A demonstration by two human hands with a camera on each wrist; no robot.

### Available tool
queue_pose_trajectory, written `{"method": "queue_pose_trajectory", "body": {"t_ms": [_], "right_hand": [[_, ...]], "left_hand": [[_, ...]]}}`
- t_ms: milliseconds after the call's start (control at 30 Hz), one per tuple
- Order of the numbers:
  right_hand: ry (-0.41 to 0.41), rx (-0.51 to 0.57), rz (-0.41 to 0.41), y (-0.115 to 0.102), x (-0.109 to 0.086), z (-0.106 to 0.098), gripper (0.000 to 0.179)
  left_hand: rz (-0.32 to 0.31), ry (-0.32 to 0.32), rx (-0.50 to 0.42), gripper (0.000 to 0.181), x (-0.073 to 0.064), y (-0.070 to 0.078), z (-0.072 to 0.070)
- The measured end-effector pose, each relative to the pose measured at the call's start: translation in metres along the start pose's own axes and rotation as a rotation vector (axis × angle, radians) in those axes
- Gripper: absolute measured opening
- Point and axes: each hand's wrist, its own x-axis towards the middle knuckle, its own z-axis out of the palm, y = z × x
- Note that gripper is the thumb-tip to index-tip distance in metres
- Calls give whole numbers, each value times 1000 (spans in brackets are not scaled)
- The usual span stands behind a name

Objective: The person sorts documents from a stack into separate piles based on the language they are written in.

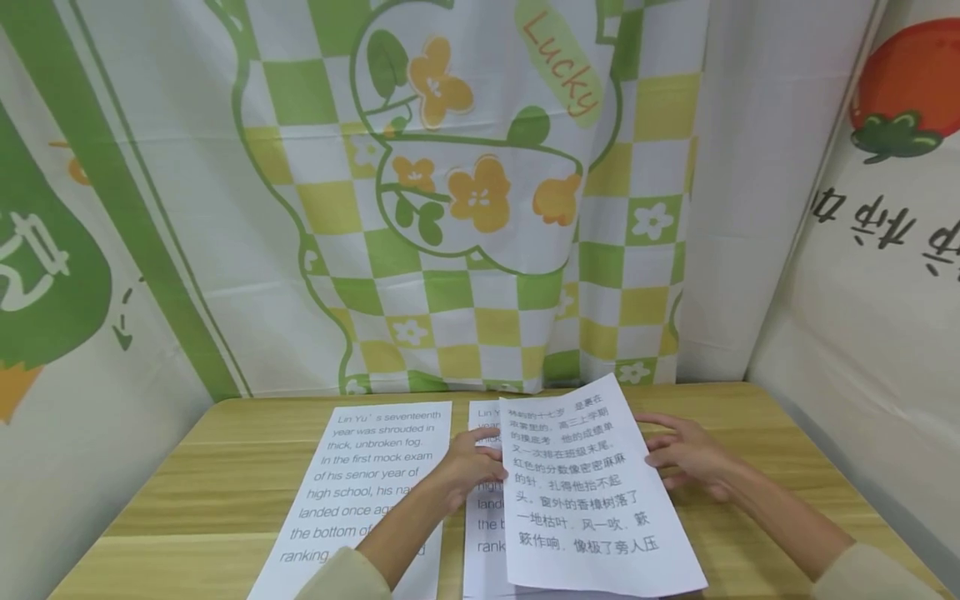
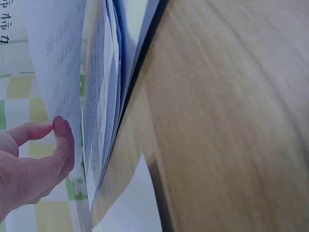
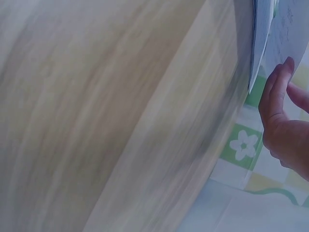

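A printed sheet of paper with Chinese text is raised above the table, its upper right corner tipped up. My left hand pinches its left edge between thumb and fingers, seen closely in the left wrist view, where the lifted sheet stands apart from the papers. At the opposite edge, my right hand pinches the same sheet, with fingers behind it and the thumb at the near side. Beneath lies a stack of papers, the top one in English and partly hidden by the raised sheet.
Another English printed sheet lies flat to the left, partly covered by my left forearm. Everything rests on a wood-grain table. A patterned curtain hangs behind the table's far edge, with printed fabric walls on both sides.
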Motion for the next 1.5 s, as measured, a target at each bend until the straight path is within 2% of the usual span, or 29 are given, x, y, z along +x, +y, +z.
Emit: {"method": "queue_pose_trajectory", "body": {"t_ms": [433, 667, 933, 1233, 1500], "right_hand": [[-18, 23, -24, 4, -8, -25, 79], [-64, 72, -47, 7, -14, -36, 82], [-77, 88, -57, 13, -18, -48, 80], [-87, 90, -52, 22, -25, -71, 74], [-71, 98, -65, 24, -32, -92, 65]], "left_hand": [[12, -27, -4, 75, 8, 3, 25], [-24, -20, 3, 78, 10, 2, 41], [-36, -53, -48, 81, 11, 0, 55], [-33, -40, -30, 81, 12, 8, 73], [-25, -69, -40, 83, 15, 14, 83]]}}
